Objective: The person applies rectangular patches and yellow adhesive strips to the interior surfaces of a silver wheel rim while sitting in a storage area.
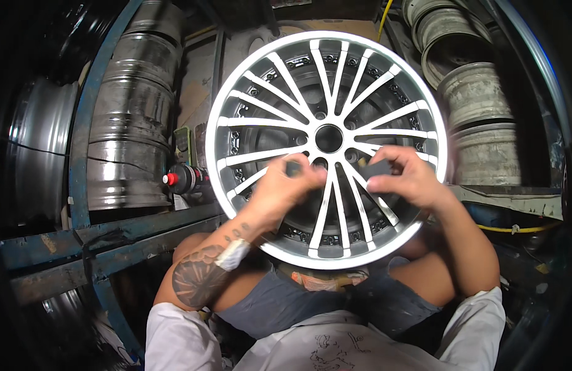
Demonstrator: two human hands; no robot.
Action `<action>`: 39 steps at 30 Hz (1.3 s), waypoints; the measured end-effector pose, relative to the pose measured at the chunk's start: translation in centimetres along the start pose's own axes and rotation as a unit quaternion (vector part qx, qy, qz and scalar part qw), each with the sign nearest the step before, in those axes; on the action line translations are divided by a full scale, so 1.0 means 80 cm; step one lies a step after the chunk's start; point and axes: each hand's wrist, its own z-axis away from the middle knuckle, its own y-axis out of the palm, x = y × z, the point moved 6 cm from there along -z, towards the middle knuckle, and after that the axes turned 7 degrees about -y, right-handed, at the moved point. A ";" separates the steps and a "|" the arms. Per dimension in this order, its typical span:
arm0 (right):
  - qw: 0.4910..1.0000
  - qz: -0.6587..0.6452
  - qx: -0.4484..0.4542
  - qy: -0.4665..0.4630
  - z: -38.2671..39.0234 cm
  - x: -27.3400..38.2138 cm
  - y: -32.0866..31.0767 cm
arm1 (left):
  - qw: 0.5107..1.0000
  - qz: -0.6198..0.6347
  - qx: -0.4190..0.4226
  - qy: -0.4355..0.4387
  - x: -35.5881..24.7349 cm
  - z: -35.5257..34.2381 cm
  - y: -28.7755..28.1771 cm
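A large multi-spoke wheel rim (328, 114) with white-looking spokes and a dark inner barrel lies face up in front of me, its near edge over my lap. My right hand (409, 176) pinches a small dark grey flat piece (378, 169), perhaps sandpaper, above the spokes right of the hub hole. Just left of and below the hub, my left hand (289, 185) is closed, its fingers curled together over the spokes. A dark patch shows between its thumb and fingers, but blur hides what it is.
Stacked bare metal rims stand on the left (131, 111) and right (481, 117). A dark bottle with a red cap (180, 179) lies left of the wheel. Blue metal frame bars (44, 247) run along the left side, and a yellow hose (521, 229) crosses at the right.
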 end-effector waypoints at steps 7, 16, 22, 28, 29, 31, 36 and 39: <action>0.985 0.163 -0.047 0.019 0.011 -0.025 -0.081 | 0.978 0.155 -0.137 0.038 -0.038 0.022 -0.139; 0.958 0.286 0.010 -0.002 -0.014 -0.032 -0.083 | 0.955 0.228 -0.189 -0.023 -0.012 -0.030 -0.159; 0.960 0.278 -0.022 -0.026 -0.032 -0.033 -0.067 | 0.902 0.335 -0.268 -0.052 -0.033 -0.047 -0.161; 0.940 0.336 -0.053 -0.009 -0.017 -0.025 -0.058 | 0.939 0.201 -0.278 -0.016 -0.055 -0.084 -0.173; 0.940 0.338 -0.049 -0.002 -0.013 -0.026 -0.052 | 0.937 0.210 -0.279 0.016 -0.061 -0.088 -0.169; 0.938 0.343 -0.052 -0.006 -0.005 -0.029 -0.033 | 0.918 0.268 -0.290 0.032 -0.067 -0.108 -0.192; 0.978 0.195 -0.021 0.075 0.025 -0.057 0.004 | 0.953 0.196 -0.211 0.097 -0.106 -0.120 -0.152; 0.992 -0.018 -0.038 0.118 0.032 -0.073 -0.005 | 0.972 0.139 -0.145 0.119 -0.108 -0.116 -0.149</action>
